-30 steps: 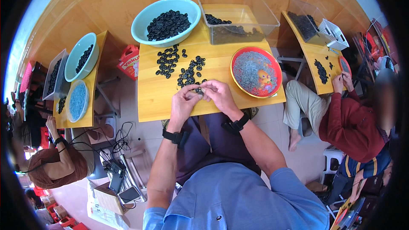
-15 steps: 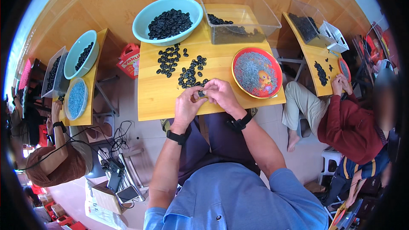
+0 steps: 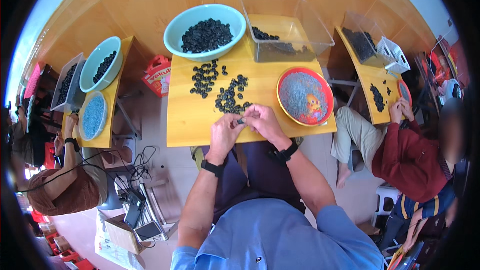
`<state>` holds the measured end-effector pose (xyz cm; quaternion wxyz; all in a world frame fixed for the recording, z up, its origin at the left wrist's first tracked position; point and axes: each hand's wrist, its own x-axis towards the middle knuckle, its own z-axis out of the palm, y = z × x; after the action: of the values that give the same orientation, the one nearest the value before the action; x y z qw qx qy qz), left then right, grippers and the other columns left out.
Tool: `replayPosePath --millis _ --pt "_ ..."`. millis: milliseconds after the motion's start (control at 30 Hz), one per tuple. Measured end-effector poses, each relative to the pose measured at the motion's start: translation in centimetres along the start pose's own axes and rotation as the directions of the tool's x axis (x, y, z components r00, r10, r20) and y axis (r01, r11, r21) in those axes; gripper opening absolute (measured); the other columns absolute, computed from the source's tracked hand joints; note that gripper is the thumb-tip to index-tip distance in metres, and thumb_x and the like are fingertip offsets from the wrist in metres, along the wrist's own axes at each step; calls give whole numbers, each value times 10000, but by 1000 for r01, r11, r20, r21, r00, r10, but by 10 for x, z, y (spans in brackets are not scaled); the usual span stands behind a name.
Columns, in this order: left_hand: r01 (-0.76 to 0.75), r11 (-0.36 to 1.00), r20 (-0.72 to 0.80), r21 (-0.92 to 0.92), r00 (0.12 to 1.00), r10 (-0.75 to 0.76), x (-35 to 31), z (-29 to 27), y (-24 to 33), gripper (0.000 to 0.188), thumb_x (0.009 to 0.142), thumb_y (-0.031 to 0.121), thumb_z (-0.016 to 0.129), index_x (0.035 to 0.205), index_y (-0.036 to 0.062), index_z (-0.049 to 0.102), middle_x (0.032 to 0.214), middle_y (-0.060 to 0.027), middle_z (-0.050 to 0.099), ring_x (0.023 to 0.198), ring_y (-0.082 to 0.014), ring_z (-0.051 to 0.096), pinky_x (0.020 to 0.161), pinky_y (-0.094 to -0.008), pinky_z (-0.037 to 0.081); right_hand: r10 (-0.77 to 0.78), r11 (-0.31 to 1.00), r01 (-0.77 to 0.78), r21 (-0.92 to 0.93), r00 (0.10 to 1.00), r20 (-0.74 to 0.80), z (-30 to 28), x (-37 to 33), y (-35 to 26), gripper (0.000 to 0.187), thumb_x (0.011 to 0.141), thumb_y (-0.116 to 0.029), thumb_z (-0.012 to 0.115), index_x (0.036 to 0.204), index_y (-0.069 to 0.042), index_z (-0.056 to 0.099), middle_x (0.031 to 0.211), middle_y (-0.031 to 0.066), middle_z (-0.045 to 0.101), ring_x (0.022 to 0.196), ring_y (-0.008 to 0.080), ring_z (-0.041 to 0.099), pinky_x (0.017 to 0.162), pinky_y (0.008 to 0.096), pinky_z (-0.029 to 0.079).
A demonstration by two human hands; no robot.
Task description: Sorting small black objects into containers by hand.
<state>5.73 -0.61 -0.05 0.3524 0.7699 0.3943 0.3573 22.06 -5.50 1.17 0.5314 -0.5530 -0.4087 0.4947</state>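
Near the front edge of the yellow table (image 3: 200, 132), both my hands meet at one small dark oval piece (image 3: 241, 120). My left hand (image 3: 223, 134) pinches it from the left. On its other side, my right hand (image 3: 265, 124) is closed with thumb and fingertips at the piece; whether it also grips a tiny part is too small to tell. Just beyond my fingertips lies a loose cluster of shiny black oval pieces (image 3: 230, 101), and a second group (image 3: 202, 80) spreads farther left. At right stands a round red tray (image 3: 330, 97) with many tiny grey-blue parts.
A light-blue basin (image 3: 172, 40) of black pieces stands at the back left, beside a clear plastic bin (image 3: 285, 55) holding more. Side tables carry similar containers; a person in a dark red top (image 3: 410, 155) works at right, another in brown (image 3: 70, 190) at left. Cables (image 3: 137, 165) lie low at left.
The whole view has shifted, so the table sits slightly lower and farther right. The small piece appears turned between my fingers, and both hands stay together at it.
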Motion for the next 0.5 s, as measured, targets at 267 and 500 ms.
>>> replayPosePath --millis 267,500 --pt "-58 998 -1 -2 998 58 -19 3 -2 224 803 139 794 976 23 709 775 -138 663 690 -260 657 645 -362 535 16 999 -15 -43 1000 16 3 -11 11 78 884 -63 705 897 -45 631 701 -6 633 543 44 549 479 198 410" --pt "41 962 79 -270 997 -21 -6 1 -5 333 841 32 719 1168 45 660 830 -61 665 669 -144 611 647 -291 525 166 953 -152 -262 986 32 -22 2 -1 116 859 -3 609 955 18 671 749 61 682 645 139 682 583 273 562"
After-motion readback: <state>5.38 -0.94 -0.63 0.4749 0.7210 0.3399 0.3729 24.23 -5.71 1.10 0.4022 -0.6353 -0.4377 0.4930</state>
